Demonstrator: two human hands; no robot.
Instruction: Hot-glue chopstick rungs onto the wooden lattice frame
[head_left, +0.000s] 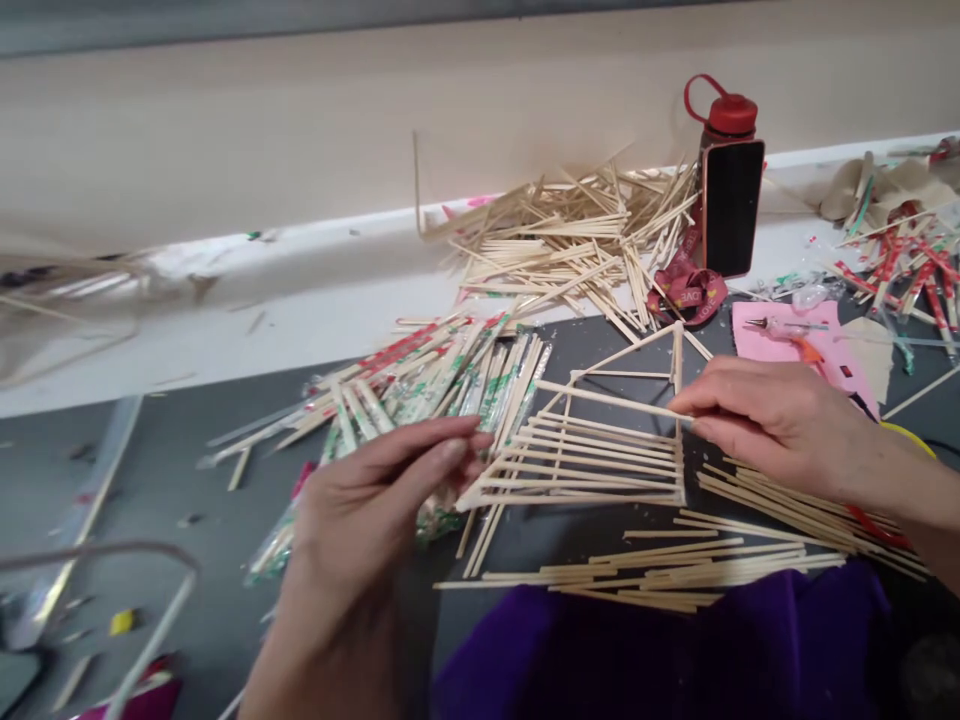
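My right hand (pixel 780 422) is clamped on one stick (pixel 600 397) above the slatted frame (pixel 607 446). My left hand (pixel 367 495) is beside its left corner (pixel 471 498); whether gripping, I cannot tell.

There are two hands (pixel 367 500) (pixel 772 420), one stick frame (pixel 600 461), one bottle (pixel 733 115), one phone (pixel 731 208), one glue gun (pixel 787 330) and countless sticks (pixel 555 250).

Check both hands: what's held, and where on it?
Right hand: a thin stick, pinched at its right end between thumb and fingers. Left hand: beside the stick frame's left corner; can't tell whether it grips anything.
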